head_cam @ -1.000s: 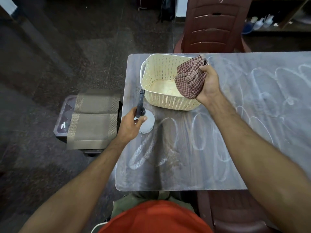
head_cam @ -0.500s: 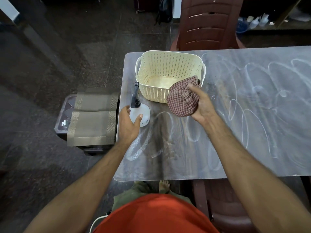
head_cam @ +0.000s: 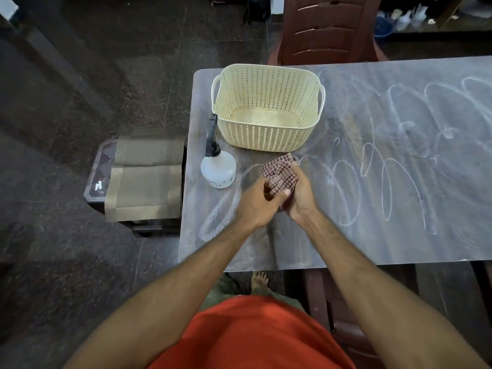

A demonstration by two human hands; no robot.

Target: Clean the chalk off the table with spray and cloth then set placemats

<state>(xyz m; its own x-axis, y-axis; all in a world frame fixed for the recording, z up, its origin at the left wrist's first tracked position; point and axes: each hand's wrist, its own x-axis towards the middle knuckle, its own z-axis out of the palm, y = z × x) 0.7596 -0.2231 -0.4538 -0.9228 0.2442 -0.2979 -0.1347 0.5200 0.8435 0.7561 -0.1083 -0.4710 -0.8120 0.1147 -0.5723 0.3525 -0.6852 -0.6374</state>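
Both hands — left hand (head_cam: 257,201), right hand (head_cam: 299,194) — grip the bunched cloth (head_cam: 279,173) near the bench's (head_cam: 372,249) left edge — likely wadding it for wiping.

head cam | worn, looks forward-down, close over both hands (head_cam: 277,198) gripping cloth (head_cam: 279,173) | table (head_cam: 399,235) spreads beyond grip, floor left | single view, no overlap

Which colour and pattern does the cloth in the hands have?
The cloth is checked in dark red and cream, seen in the head view.
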